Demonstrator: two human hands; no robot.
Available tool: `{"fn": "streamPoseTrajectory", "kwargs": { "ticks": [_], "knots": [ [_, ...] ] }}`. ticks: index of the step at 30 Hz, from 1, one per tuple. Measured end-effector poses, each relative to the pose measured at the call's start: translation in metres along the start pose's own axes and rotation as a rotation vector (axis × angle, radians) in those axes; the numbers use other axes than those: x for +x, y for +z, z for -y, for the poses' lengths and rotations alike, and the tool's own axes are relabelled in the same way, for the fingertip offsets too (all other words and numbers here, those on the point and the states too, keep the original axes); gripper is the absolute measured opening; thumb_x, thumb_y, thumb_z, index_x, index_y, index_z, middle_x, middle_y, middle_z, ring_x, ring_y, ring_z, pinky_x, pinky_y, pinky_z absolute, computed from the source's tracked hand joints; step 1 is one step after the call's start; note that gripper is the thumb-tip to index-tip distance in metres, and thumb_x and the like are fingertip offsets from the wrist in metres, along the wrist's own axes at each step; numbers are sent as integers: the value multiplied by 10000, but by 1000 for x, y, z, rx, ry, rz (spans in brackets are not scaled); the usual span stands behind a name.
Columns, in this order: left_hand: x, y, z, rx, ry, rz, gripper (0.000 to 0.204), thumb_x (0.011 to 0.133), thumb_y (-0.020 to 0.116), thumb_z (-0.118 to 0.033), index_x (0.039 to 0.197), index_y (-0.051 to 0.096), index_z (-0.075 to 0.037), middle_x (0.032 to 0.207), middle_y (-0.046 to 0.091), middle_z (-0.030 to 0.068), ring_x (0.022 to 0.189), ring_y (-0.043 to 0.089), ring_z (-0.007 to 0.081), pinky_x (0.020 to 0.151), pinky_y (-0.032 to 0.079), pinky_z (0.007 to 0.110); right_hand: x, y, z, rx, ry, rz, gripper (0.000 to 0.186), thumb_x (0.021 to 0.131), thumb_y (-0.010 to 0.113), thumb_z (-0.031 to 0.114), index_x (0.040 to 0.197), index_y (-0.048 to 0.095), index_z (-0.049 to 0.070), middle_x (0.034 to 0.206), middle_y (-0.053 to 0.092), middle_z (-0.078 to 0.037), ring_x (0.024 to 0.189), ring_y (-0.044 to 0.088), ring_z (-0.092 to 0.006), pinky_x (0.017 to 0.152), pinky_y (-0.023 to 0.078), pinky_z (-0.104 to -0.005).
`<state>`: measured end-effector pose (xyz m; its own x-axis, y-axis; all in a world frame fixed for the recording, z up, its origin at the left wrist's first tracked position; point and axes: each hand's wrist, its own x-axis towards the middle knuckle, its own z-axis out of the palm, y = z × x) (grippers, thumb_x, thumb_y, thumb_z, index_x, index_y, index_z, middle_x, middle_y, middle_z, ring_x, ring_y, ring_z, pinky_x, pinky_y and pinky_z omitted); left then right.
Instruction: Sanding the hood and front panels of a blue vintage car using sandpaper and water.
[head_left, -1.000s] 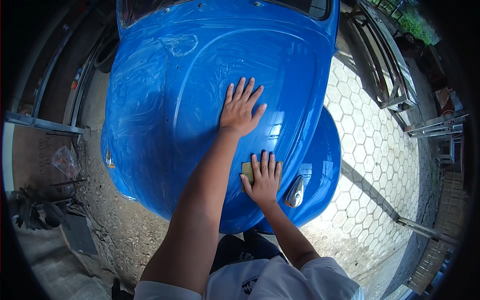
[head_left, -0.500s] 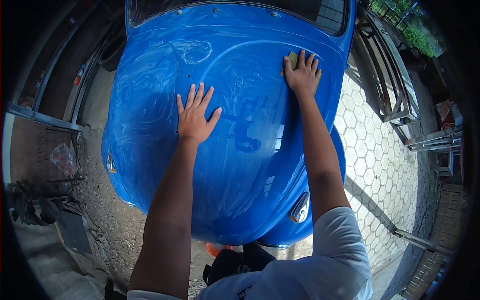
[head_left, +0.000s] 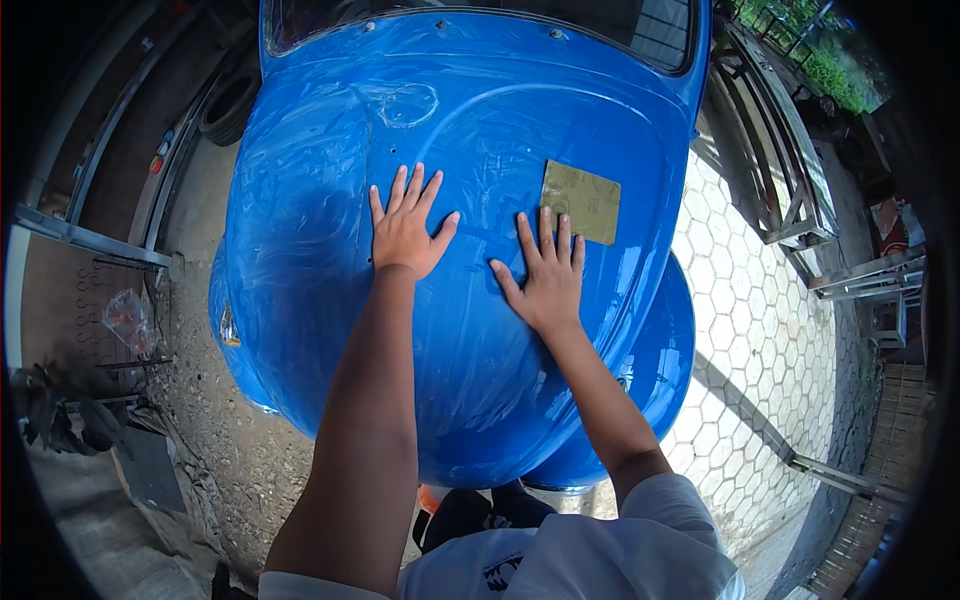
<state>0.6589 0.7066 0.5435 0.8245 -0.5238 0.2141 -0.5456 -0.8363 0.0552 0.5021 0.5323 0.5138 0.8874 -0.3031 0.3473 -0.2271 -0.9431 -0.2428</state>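
My left hand lies flat with fingers spread on the blue car's hood, left of its middle, and holds nothing. To its right, my right hand rests on the hood, also with fingers apart. Its fingertips reach the lower left edge of an olive-tan sheet of sandpaper, which lies flat on the hood with faint printing on its back. Whitish smears and swirls cover much of the blue paint, most thickly on the left; the right side looks darker and glossier.
The windshield borders the hood at the top. A tire stands at the far left, near metal rails. Pale hexagonal paving and a wooden bench are on the right. An orange object shows below the car's front.
My right hand has come off the sandpaper and moved down and left. The whole sheet now shows, lying lower on the hood. My left hand stays flat in nearly the same spot.
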Motion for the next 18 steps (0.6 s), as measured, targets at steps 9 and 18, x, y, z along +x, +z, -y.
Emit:
{"fn": "streamPoseTrajectory", "kwargs": {
  "ticks": [9, 18],
  "knots": [
    [-1, -2, -2, -2, -4, 20, 671, 1029, 466, -578, 1625, 338, -295, 1717, 249, 27, 1601, 142, 237, 1291, 30, 553, 58, -3, -45, 192, 262, -120, 757, 1057, 401, 572, 1635, 296, 94, 1694, 231, -215, 1580, 199, -362, 1275, 135, -519],
    [0, 4, 1, -11, 13, -9, 672, 1024, 472, -581, 1618, 356, -289, 1706, 277, 35, 1599, 154, 245, 1290, 38, 559, 187, 41, -64, -167, 404, -44, 755, 1056, 285, 597, 1645, 283, 125, 1705, 221, -191, 1589, 162, -361, 1284, 107, -495]
  ]
}}
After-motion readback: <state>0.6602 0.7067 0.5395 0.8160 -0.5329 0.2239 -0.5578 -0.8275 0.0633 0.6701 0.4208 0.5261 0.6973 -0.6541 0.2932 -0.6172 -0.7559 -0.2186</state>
